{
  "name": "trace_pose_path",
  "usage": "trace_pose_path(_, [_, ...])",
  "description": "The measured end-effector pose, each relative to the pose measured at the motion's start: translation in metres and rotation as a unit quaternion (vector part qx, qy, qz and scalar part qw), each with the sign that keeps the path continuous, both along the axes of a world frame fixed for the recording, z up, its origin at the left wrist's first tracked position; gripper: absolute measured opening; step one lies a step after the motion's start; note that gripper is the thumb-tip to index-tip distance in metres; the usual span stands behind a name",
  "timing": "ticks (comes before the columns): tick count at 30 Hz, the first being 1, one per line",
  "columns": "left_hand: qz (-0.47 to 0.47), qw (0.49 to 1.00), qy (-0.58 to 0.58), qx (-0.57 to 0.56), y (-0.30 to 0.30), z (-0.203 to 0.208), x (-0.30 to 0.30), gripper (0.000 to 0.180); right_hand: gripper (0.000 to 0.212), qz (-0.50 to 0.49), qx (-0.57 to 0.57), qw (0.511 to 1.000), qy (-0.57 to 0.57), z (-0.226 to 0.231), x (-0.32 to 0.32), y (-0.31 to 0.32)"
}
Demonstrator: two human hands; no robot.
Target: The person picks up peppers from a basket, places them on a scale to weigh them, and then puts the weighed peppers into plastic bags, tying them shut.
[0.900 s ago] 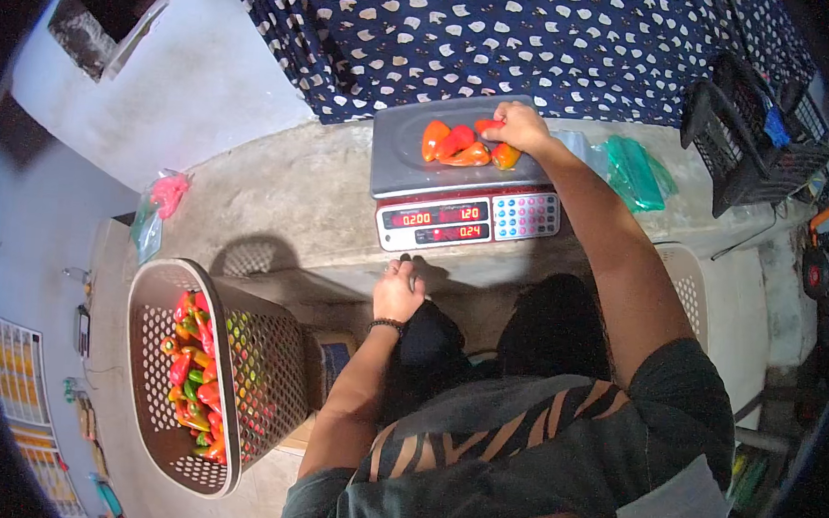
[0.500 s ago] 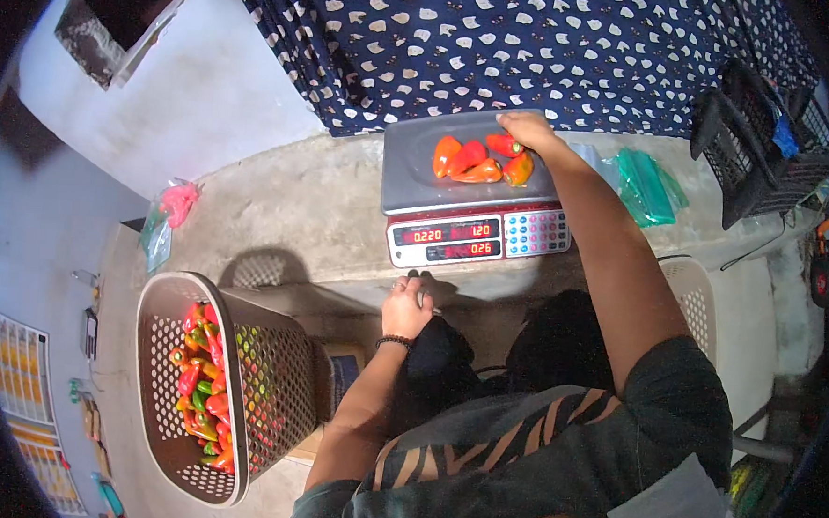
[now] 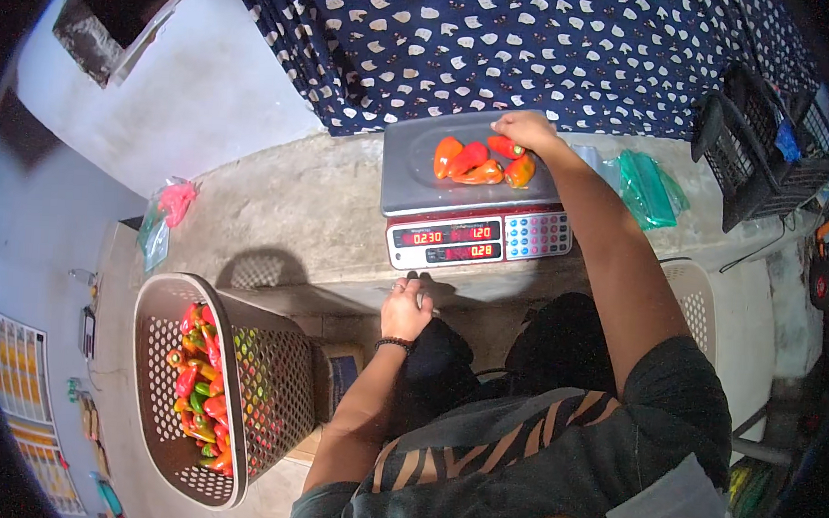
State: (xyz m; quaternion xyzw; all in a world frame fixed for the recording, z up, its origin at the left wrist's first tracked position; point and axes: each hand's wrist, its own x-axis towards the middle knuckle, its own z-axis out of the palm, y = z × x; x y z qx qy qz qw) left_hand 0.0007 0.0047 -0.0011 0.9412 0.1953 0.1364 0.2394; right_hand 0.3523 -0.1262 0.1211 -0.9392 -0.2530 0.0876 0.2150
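On the grey pan of a digital scale [image 3: 410,156] lie several red and orange peppers [image 3: 480,172]. My right hand [image 3: 526,132] reaches over the pan's far right part. Its fingers are bent and closed against the far side of a red pepper [image 3: 506,148]; the fingertips are partly hidden. My left hand [image 3: 406,313], with a dark bracelet at the wrist, is curled closed in front of the scale, below its lit red display [image 3: 447,237]. What lies inside those fingers, if anything, is hidden.
A tall perforated brown basket [image 3: 272,392] with red, orange and green peppers stands at left. Green plastic bags [image 3: 645,189] and a black crate [image 3: 766,160] lie right of the scale. A pink and clear bag [image 3: 175,204] is at left. A patterned curtain [image 3: 519,49] hangs behind.
The digits on the scale's display have changed. My right hand and the pepper by it have shifted very slightly. My left hand has stayed in place.
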Motion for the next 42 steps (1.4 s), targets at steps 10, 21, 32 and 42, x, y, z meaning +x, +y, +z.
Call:
trace_pose_path(10, [-0.016,0.999,-0.012,0.025,0.003,-0.008,0.003,0.025,0.086,0.179,-0.187,0.957,-0.131,0.027,-0.077,0.072])
trace_pose_path(21, [-0.008,1.000,-0.003,0.003,0.004,-0.008,0.004,0.023,0.074,0.075,-0.021,0.996,-0.034,0.030,-0.070,0.076])
trace_pose_path(32, [0.010,0.999,0.039,-0.005,-0.003,0.003,0.004,0.024,0.074,0.003,0.051,0.998,-0.029,0.037,-0.049,0.044])
trace_pose_path(42, [0.002,0.999,0.033,0.007,0.000,-0.003,0.004,0.026,0.076,-0.004,0.037,0.999,-0.033,0.035,-0.050,0.039])
